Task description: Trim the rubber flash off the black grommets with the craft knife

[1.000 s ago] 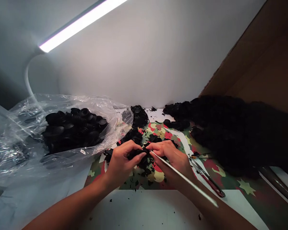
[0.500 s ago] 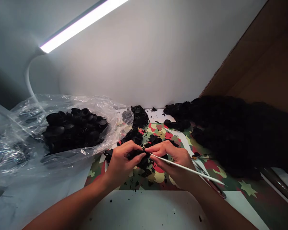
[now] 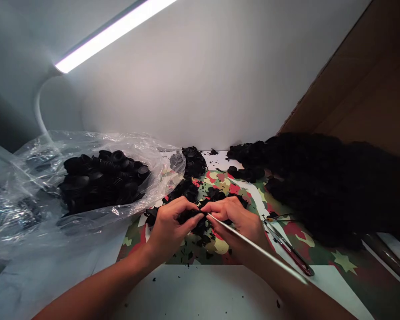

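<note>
My left hand is closed in a pinch on a small black rubber piece, mostly hidden by the fingertips. Close against it, my right hand is shut on a thin white stick. The stick's near end slants down to the right over my right forearm, and its tip lies at the black piece. Whether the right fingertips also grip the piece cannot be told. Black rubber scraps lie under and behind both hands on a camouflage-patterned sheet.
At left, a clear plastic bag holds black ribbed rubber parts. A large dark pile fills the right, before a cardboard panel. A slim metal tool with a reddish handle lies right of my hand. A lit lamp hangs above.
The stick's near end has swung down toward me, so it slants more steeply and uncovers more of the metal tool. My right hand has turned slightly; the left has barely moved.
</note>
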Tool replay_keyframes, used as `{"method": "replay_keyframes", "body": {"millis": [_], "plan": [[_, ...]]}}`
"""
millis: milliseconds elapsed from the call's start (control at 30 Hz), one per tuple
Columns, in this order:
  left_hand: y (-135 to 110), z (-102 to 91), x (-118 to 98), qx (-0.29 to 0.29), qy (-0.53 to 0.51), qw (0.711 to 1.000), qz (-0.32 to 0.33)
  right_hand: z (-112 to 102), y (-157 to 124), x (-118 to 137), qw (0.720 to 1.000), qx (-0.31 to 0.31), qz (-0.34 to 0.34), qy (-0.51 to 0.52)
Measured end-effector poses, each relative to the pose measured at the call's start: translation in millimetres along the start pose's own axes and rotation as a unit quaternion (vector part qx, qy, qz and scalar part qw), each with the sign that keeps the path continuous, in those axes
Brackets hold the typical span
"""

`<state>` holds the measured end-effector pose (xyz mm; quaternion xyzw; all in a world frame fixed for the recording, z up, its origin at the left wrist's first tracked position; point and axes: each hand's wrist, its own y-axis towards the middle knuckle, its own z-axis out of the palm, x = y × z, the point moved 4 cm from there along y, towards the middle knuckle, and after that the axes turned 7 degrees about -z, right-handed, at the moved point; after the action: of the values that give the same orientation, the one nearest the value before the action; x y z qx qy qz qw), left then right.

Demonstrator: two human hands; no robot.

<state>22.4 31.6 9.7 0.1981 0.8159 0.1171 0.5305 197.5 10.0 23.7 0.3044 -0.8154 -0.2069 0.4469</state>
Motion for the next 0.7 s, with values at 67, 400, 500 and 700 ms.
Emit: {"method": "replay_keyframes", "body": {"millis": [67,400,500,700], "plan": [[-0.1,-0.1,-0.4,0.005,-0.012,1.000,-0.006,1.3,-0.4,0.0,0.999,-0.017,-0.002,-0.032],[1.0,-0.5,0.9,0.022,-0.069,0.997,-0.017,-11.5,3.1,-16.7,0.980,-0.047,0.162,0.106],[0.5,2.5,2.0,0.048,-0.082,0.995,0.044,-14.6,4.8,-24.2,0.973,-0.026,0.210,0.088],[-0.3,3.9,9.1,0.059,-0.125,0.989,-0.060,-4.7,1.3,-37.6,0.948,0.043,0.265,0.171]]}}
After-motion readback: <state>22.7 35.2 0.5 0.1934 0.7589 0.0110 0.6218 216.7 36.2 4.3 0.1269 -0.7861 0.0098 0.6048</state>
